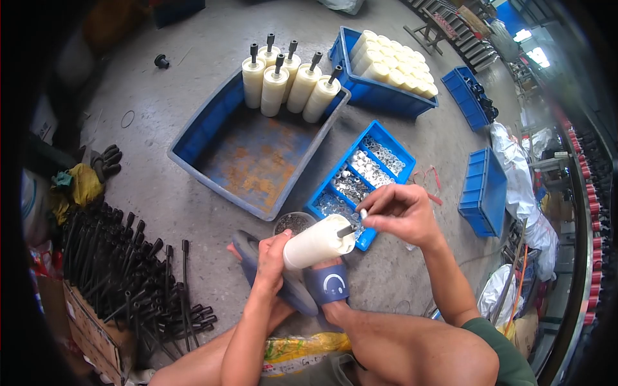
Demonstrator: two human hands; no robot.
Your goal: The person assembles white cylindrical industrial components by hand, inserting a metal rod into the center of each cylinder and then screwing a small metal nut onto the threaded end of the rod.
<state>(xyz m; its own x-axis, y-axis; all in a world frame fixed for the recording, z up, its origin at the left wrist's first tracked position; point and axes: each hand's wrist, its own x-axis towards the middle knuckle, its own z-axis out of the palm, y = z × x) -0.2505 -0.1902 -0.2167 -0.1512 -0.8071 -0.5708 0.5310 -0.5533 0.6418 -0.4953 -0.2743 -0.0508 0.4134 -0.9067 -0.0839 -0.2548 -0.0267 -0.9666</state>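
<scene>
A seated person works with two bare hands beside a blue, divided tray (367, 239) of small metal and white parts on a grey floor. The left hand (273, 256), near and left of the tray, has its fingers curled around one end of a cream roller (315, 244). The roller is tilted, its other end toward the tray's near corner, with a dark rod (346, 231) sticking out there. The right hand (404, 215), over the tray's near end, pinches a small white piece (364, 213) between thumb and fingertips, just beside the rod's tip; whether they touch, I cannot tell. Left of the tray, a rust-stained blue bin (248, 161) has six upright rollers (275, 93) at its far end. Beyond the tray stands a crate (393, 100) packed with cream rollers; well to its left lies a heap of black rods (129, 270).
</scene>
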